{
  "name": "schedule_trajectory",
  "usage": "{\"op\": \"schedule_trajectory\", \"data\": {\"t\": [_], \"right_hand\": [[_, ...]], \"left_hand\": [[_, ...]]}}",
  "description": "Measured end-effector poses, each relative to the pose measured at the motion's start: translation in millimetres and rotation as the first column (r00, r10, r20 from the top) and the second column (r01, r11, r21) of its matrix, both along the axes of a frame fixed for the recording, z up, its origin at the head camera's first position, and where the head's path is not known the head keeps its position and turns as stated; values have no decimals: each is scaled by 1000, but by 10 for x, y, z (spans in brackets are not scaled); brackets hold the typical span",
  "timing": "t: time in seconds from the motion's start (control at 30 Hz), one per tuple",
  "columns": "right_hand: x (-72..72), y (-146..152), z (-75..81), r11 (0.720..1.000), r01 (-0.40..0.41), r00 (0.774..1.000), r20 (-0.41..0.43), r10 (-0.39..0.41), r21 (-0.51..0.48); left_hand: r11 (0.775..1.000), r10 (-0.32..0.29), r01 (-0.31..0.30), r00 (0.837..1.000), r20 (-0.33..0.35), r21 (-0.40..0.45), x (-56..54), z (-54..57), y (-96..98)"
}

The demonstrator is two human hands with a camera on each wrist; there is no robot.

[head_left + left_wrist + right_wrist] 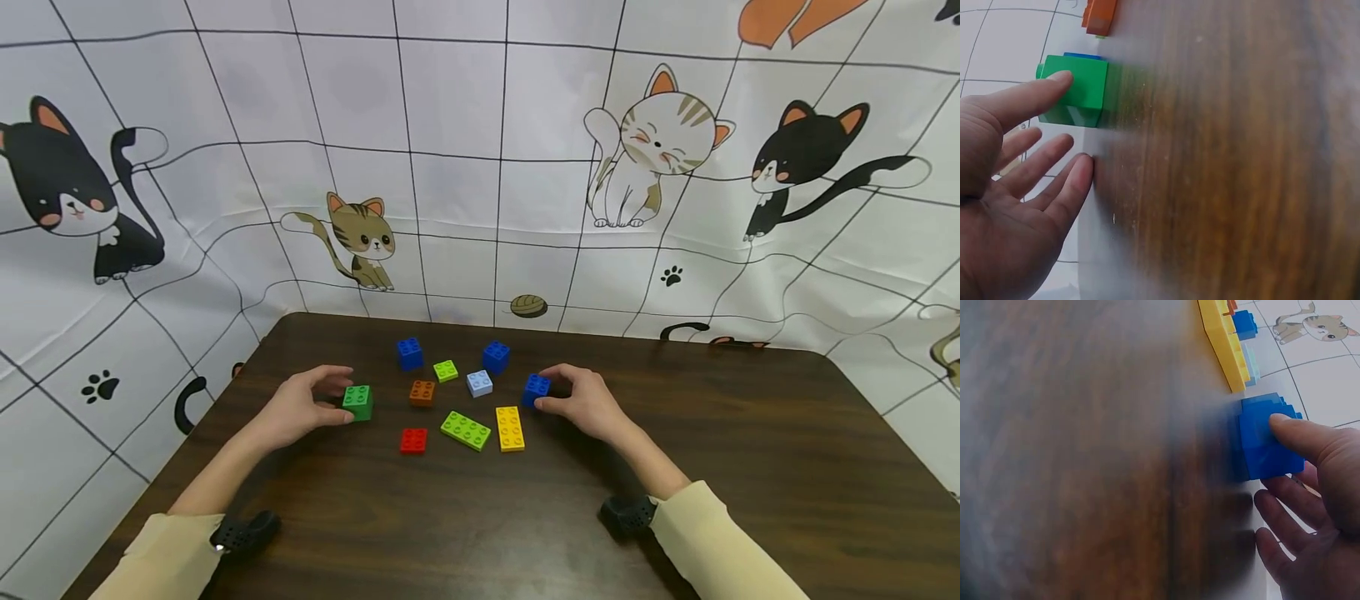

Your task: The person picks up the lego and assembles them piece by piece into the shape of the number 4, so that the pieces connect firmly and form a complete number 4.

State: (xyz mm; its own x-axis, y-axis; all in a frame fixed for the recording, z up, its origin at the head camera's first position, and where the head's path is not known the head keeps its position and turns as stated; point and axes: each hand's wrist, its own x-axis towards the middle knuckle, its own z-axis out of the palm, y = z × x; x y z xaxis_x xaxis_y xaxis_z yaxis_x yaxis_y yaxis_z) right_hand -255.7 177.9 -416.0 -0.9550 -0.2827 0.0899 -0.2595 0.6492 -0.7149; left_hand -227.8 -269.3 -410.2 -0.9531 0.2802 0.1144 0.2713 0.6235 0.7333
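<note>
In the head view my left hand [306,404] is beside a green toy building block [357,402] on the left. The left wrist view has the thumb over the face of that block [1079,84], while the other fingers are spread apart from it. On the right, my right hand [587,402] holds a blue toy building block [536,389] between thumb and finger. In the right wrist view the thumb lies on the near face of that block [1269,440]; its far side is hidden, and the lower fingers are loosely bent below it.
Between the hands lie a red block [413,441], an orange block [422,393], lime blocks [466,430], a yellow block [510,429], a light blue block [479,383] and two more blue blocks [410,354]. Behind the dark wooden table [360,525] hangs a cat-patterned curtain [457,200].
</note>
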Motion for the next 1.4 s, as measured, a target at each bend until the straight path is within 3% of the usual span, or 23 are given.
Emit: {"op": "schedule_trajectory", "data": {"t": [0.27, 0.9, 1.4], "right_hand": [[3, 126, 21, 999, -36, 999, -4, 36, -14], [76, 794, 135, 996, -87, 996, -13, 87, -8], [111, 917, 62, 994, -108, 994, -3, 108, -24]], "left_hand": [[999, 8, -8, 1000, 5, -53, -5, 28, 15], [995, 15, -15, 1000, 6, -103, -11, 58, 28], [996, 8, -5, 999, 32, -86, 1, 98, 145]]}}
